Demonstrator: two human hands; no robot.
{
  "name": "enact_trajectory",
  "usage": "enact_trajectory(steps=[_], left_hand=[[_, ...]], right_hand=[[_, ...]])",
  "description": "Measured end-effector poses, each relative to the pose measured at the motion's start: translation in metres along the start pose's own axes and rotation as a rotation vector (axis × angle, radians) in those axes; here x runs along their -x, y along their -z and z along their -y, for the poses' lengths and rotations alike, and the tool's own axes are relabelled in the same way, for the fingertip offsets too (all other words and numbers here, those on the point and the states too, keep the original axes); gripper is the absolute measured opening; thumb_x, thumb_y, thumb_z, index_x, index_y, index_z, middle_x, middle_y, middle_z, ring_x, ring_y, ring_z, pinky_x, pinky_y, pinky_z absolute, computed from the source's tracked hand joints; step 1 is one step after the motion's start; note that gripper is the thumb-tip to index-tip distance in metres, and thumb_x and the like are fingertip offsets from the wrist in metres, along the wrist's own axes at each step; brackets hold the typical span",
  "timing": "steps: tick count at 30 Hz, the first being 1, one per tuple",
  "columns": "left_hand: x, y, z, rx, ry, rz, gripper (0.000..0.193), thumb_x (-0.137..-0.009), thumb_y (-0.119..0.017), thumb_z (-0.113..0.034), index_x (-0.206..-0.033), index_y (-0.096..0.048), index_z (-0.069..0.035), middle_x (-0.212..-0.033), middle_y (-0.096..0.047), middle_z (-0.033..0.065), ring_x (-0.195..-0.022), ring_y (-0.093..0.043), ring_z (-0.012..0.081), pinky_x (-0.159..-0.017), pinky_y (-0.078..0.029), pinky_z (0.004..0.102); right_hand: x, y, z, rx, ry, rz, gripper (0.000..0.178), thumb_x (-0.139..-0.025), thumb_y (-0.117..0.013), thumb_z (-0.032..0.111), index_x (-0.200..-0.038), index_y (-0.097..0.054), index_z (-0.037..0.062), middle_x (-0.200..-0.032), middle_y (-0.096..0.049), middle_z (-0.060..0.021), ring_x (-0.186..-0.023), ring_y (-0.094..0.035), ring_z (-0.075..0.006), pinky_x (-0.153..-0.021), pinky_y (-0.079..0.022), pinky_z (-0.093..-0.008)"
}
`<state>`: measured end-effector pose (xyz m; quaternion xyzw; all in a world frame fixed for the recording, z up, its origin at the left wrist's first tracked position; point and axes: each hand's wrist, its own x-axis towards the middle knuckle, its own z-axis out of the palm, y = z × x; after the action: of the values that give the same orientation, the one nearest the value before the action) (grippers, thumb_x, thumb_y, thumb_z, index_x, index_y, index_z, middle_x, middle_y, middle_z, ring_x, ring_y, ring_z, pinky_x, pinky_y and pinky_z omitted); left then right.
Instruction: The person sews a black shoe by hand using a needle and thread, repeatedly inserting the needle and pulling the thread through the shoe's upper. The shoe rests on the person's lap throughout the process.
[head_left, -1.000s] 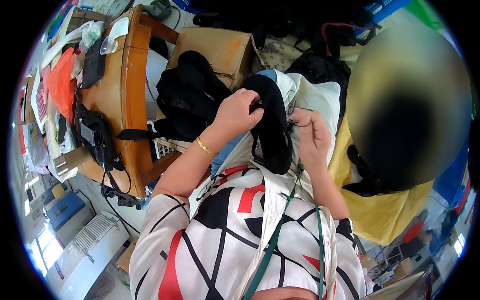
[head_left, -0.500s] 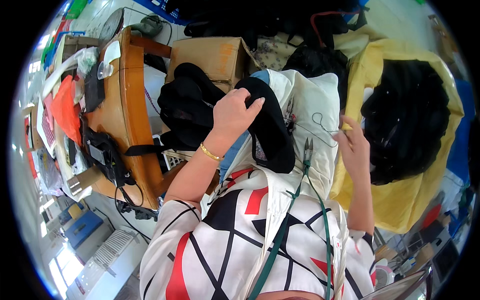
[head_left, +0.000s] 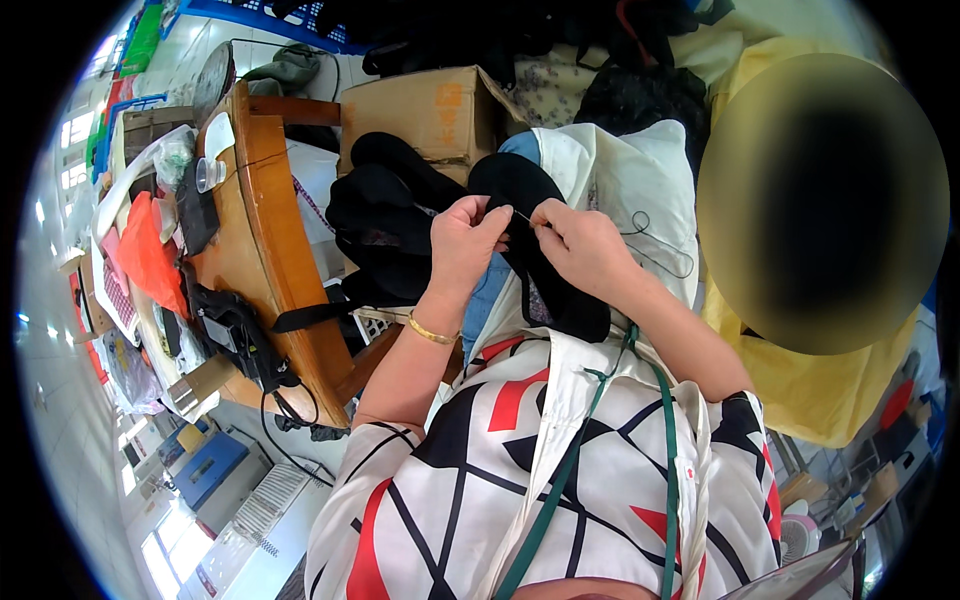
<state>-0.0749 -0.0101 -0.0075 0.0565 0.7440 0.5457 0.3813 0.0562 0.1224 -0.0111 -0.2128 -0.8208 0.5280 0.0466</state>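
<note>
While our left hand [head_left: 462, 245] pinches the black fabric piece [head_left: 568, 303], our right hand [head_left: 588, 248] is over it, thumb and finger together. Piece lies by our white lap cloth's [head_left: 655, 165] left edge; long axis slants, far end leftward, near end toward our shirt [head_left: 430, 525]. Cluttered wooden bench [head_left: 265, 215] at left; cardboard box [head_left: 410, 115] beyond.

- On my screen I see a black cloth piece [head_left: 580, 310].
- The shirt [head_left: 455, 500] I see is white, with black lines and red patches.
- I spot a gold bracelet [head_left: 432, 332].
- The cord [head_left: 671, 450] looks green to me.
- The bag [head_left: 830, 395] is yellow.
</note>
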Motion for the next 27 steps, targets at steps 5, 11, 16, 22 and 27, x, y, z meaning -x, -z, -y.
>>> enact_trajectory(steps=[5, 11, 16, 22, 27], left_hand=[[0.002, -0.002, 0.001, 0.055, 0.005, -0.007, 0.018, -0.088, -0.074, -0.015, -0.089, -0.067, 0.001, -0.074, -0.063, 0.0009, -0.061, -0.059, 0.0055, -0.054, -0.051, 0.0207], [0.000, 0.000, 0.004, 0.070, 0.004, 0.007, 0.018, -0.088, -0.073, -0.016, -0.088, -0.066, 0.001, -0.073, -0.063, 0.0006, -0.060, -0.058, 0.0055, -0.053, -0.051, 0.0207], [0.000, 0.002, -0.002, 0.025, 0.041, 0.034, 0.017, -0.087, -0.072, -0.016, -0.083, -0.065, -0.001, -0.072, -0.061, 0.0000, -0.060, -0.058, 0.0061, -0.053, -0.051, 0.0214], [-0.004, 0.008, -0.014, 0.086, 0.210, 0.091, 0.019, -0.088, -0.069, -0.017, -0.074, -0.060, -0.008, -0.070, -0.057, -0.0028, -0.058, -0.056, 0.0073, -0.053, -0.048, 0.0223], [-0.005, 0.009, -0.020, 0.076, 0.230, 0.113, 0.018, -0.088, -0.069, -0.016, -0.074, -0.059, -0.012, -0.070, -0.058, -0.0039, -0.057, -0.056, 0.0076, -0.052, -0.047, 0.0217]], right_hand=[[-0.001, -0.001, 0.001, 0.025, -0.002, -0.005, 0.011, -0.090, -0.059, 0.009, -0.098, -0.062, 0.0024, -0.072, -0.065, -0.0202, -0.067, -0.065, -0.0382, -0.062, -0.051, -0.0435], [-0.002, 0.001, 0.006, 0.048, 0.011, -0.003, 0.011, -0.088, -0.058, 0.008, -0.096, -0.063, 0.0023, -0.072, -0.066, -0.0200, -0.067, -0.066, -0.0386, -0.063, -0.052, -0.0447], [-0.003, -0.005, 0.002, 0.135, 0.026, 0.018, 0.010, -0.091, -0.057, 0.010, -0.099, -0.058, 0.0045, -0.071, -0.065, -0.0181, -0.065, -0.065, -0.0383, -0.060, -0.052, -0.0468], [0.000, -0.018, -0.003, 0.317, 0.190, -0.030, 0.011, -0.092, -0.055, 0.011, -0.096, -0.047, 0.0042, -0.064, -0.062, -0.0135, -0.056, -0.064, -0.0337, -0.049, -0.048, -0.0448], [-0.003, -0.021, -0.006, 0.392, 0.239, -0.016, 0.012, -0.088, -0.055, 0.007, -0.093, -0.046, 0.0034, -0.062, -0.061, -0.0117, -0.055, -0.064, -0.0320, -0.047, -0.048, -0.0429]])
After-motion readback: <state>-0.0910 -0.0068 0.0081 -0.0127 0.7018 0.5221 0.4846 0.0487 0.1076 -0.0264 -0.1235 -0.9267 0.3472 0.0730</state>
